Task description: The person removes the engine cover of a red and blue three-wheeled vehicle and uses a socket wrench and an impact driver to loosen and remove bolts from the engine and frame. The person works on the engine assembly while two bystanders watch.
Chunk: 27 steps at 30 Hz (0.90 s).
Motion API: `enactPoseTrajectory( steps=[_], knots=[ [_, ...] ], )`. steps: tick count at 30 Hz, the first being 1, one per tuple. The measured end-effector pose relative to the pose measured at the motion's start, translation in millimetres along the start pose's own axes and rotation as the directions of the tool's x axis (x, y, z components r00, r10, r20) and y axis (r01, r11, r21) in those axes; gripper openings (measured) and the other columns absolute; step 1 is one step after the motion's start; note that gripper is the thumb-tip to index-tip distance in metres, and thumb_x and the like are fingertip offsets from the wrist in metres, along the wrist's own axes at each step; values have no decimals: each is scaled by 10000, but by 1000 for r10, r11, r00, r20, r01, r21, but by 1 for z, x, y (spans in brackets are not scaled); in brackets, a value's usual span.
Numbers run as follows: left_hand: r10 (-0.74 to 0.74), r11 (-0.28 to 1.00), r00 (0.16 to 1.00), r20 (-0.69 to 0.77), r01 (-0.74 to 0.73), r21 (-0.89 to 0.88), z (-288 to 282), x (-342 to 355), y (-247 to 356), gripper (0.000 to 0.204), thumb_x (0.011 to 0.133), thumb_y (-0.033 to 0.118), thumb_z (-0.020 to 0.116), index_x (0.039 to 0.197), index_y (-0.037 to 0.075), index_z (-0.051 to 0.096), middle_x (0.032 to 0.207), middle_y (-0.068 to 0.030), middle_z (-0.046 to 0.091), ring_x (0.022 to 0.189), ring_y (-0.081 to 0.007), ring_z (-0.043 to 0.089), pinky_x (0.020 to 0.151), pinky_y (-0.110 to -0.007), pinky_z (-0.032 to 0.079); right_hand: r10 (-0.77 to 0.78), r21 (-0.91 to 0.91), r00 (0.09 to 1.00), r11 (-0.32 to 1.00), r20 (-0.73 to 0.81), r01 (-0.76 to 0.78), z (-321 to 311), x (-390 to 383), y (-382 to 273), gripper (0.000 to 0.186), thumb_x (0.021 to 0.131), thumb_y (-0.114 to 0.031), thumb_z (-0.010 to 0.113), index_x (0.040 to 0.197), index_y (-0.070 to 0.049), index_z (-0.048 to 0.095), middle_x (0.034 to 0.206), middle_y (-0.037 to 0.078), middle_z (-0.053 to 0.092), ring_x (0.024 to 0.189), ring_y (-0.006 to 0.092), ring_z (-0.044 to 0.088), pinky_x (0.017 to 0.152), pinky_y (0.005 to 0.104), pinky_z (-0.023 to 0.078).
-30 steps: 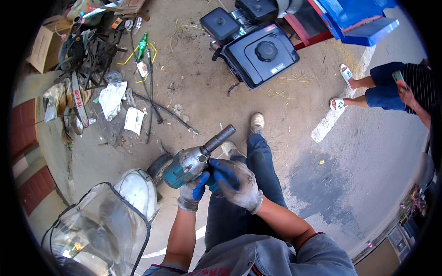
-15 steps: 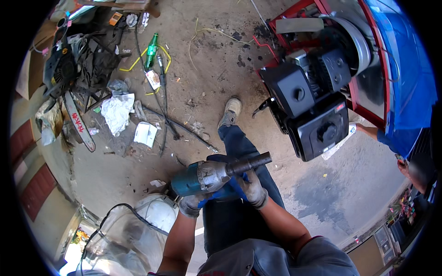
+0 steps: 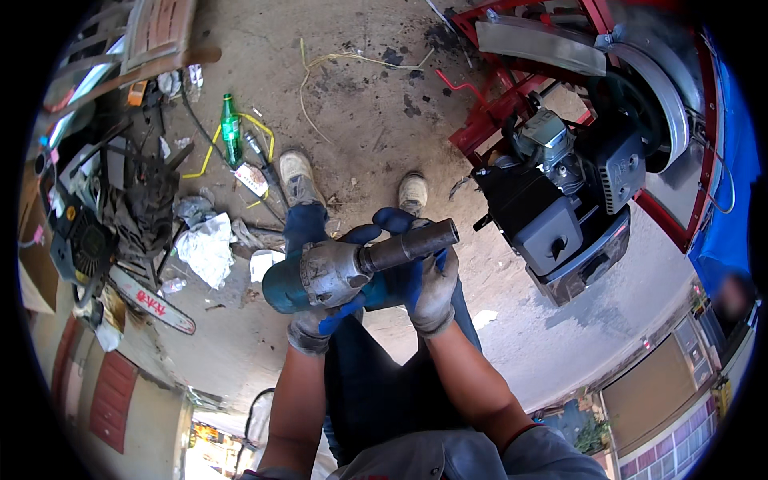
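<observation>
In front of my legs I hold an impact wrench, with a teal body, a grey metal nose and a long dark socket pointing right and slightly away. My left hand, in a grey and blue work glove, grips it from below near the body; part of the handle and most of these fingers are hidden under the tool. My right hand, gloved alike, is wrapped round from below at the socket end, its thumb beside the socket. Blue glove fingertips show beyond the far side of the tool.
At right stands a black engine on a red metal frame. A chainsaw, dark cloth, white paper and a green bottle lie at left. A wooden chair is far left. Another person is at the right edge.
The impact wrench and both hands have moved a little left and away from me. My view has shifted; both shoes now show, and the other person's reaching arm is out of sight.
</observation>
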<state>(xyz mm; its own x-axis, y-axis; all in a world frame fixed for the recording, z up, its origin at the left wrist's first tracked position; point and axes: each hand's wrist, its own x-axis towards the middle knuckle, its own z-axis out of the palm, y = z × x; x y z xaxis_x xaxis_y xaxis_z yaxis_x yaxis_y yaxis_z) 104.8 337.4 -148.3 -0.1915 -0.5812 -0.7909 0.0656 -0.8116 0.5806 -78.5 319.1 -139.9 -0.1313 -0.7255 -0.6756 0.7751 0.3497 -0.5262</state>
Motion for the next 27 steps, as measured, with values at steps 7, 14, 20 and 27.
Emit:
enactPoseTrajectory(
  steps=[7,14,20,27],
  knots=[
    [368,617,851,374,-524,587,-73,91,16,570,818,256,733,1275,47,464,1174,-117,569,872,-194,640,785,-315,537,-212,-163,933,972,-291,170,-2,60,42,333,972,-317,530,1110,-14,554,1085,132,600,1025,229,591,937,422,478],
    [-58,973,902,429,-46,227,-77,204,68,329,891,143,607,1197,29,568,1088,-82,631,888,-158,609,781,-285,519,-393,-642,913,729,-109,237,-16,124,61,231,941,-156,552,1111,-6,595,866,92,638,782,179,617,695,302,483],
    [-41,546,683,730,-596,589,-41,323,62,250,886,143,636,1109,32,652,996,-49,662,785,-123,604,693,-280,519,-225,-804,941,590,-253,-75,-138,150,101,292,918,-39,484,1192,-29,585,838,24,617,628,69,493,604,237,451],
    [-327,853,764,556,-14,522,25,414,16,279,839,144,703,1099,49,666,960,-31,686,715,-94,602,658,-250,520,-271,-791,898,599,-345,-123,-223,184,133,246,897,-60,517,1114,-8,619,877,128,647,774,195,627,718,329,498]
  ],
)
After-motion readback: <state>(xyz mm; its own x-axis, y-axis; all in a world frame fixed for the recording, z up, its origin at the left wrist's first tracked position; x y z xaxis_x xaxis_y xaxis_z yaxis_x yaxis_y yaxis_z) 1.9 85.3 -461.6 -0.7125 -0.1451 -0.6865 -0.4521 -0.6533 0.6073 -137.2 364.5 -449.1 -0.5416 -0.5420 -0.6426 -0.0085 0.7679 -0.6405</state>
